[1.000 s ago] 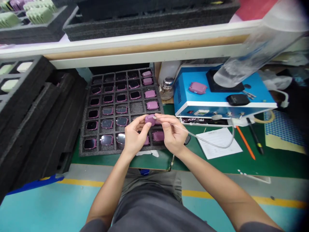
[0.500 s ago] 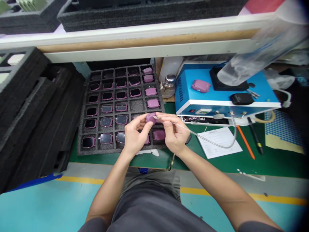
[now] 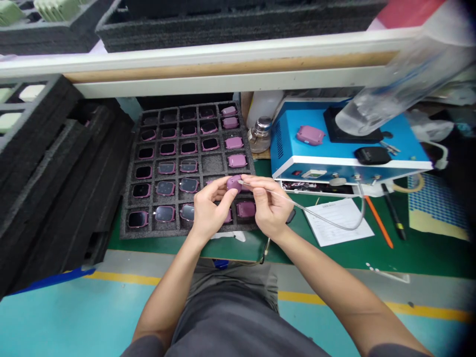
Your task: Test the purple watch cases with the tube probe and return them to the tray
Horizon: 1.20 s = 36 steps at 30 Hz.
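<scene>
A small purple watch case (image 3: 233,182) is pinched between the thumb and fingers of my left hand (image 3: 208,210). My right hand (image 3: 273,208) is closed around a thin clear tube (image 3: 340,226), whose pale tip meets the watch case. The fingertips of both hands come together at the case, so part of it is hidden. Below them lies a dark foam tray (image 3: 211,162) with rows of compartments. Most compartments hold purple-framed watches with dark screens (image 3: 164,213); its right column has purple watch bodies (image 3: 237,160). My hands cover several compartments.
To the right stands a blue machine (image 3: 297,114), with a purple watch body (image 3: 311,135) on top and the tube joined to its front. A glass bottle (image 3: 260,134), printed paper (image 3: 340,220) and orange stick (image 3: 378,221) are nearby. Stacked foam trays (image 3: 74,188) stand at left.
The whole view has shifted slightly. Both hands keep the same hold, with the tube tip still at the watch case.
</scene>
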Each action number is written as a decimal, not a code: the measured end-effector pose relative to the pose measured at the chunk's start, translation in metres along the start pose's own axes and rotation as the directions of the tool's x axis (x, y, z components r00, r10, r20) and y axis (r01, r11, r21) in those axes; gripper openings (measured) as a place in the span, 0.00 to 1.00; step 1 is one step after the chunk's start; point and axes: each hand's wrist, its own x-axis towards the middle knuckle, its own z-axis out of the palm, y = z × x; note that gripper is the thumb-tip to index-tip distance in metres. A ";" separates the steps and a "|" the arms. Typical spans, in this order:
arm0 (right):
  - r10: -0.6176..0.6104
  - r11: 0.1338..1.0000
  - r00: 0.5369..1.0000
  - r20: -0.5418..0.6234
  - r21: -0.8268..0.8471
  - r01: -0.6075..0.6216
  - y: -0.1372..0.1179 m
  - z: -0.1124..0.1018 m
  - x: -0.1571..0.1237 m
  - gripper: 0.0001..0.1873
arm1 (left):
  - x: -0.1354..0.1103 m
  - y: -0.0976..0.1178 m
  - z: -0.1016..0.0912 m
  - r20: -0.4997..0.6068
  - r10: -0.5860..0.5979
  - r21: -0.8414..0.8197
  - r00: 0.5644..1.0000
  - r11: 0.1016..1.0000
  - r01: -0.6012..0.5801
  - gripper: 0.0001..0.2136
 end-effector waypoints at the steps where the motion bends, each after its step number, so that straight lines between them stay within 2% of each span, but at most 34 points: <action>1: -0.003 1.000 1.000 -0.001 0.000 0.003 0.000 0.000 0.000 0.07 | 0.000 -0.001 0.000 0.000 0.004 0.001 1.000 1.000 -0.004 0.14; 36: -0.047 0.999 0.999 0.000 -0.002 0.047 -0.003 0.007 0.008 0.08 | 0.003 0.003 -0.006 -0.023 0.003 0.056 1.000 0.998 -0.002 0.15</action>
